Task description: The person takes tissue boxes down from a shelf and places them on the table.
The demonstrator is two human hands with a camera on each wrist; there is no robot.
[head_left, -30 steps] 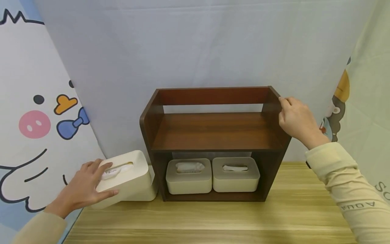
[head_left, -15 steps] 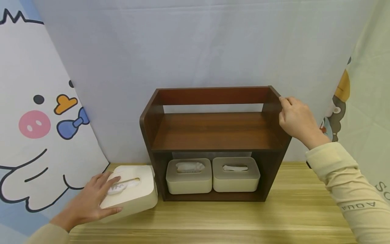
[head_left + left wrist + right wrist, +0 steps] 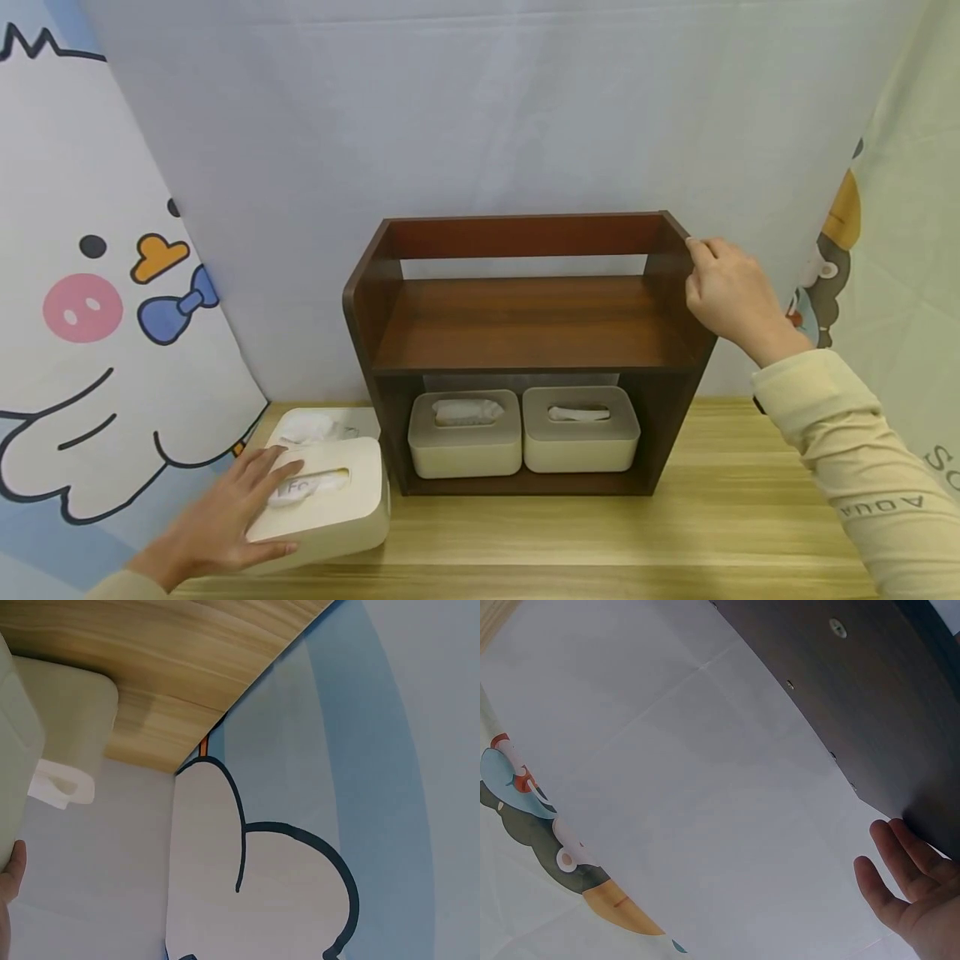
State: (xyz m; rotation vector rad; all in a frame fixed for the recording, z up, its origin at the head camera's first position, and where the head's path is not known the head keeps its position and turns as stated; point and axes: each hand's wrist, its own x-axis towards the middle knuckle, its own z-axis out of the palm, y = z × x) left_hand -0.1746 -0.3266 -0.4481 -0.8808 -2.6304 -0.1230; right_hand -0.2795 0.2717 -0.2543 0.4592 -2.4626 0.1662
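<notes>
My left hand (image 3: 228, 521) grips a cream tissue box (image 3: 337, 521) left of the shelf, fingers over its top and thumb along the front. A tissue pack shows in the slot; whether its base touches the table is hidden. Close behind it stands another tissue box (image 3: 356, 418), partly covered; in the left wrist view that box (image 3: 71, 705) shows tissue hanging from its top. My right hand (image 3: 738, 292) holds the right side panel of a dark brown wooden shelf (image 3: 525, 321) near its top edge. In the right wrist view, several fingers (image 3: 904, 859) lie loosely bent beside the panel.
On the shelf's lower level sit two more tissue boxes, a left one (image 3: 465, 457) and a right one (image 3: 581, 450), side by side. The wood-grain table (image 3: 540, 542) extends in front. A pale cloth (image 3: 487, 108) hangs behind; cartoon-printed sheets (image 3: 150, 383) flank the left and right.
My left hand has brought the tissue box down and toward the front, uncovering the top of the box behind it. My right hand stays on the shelf.
</notes>
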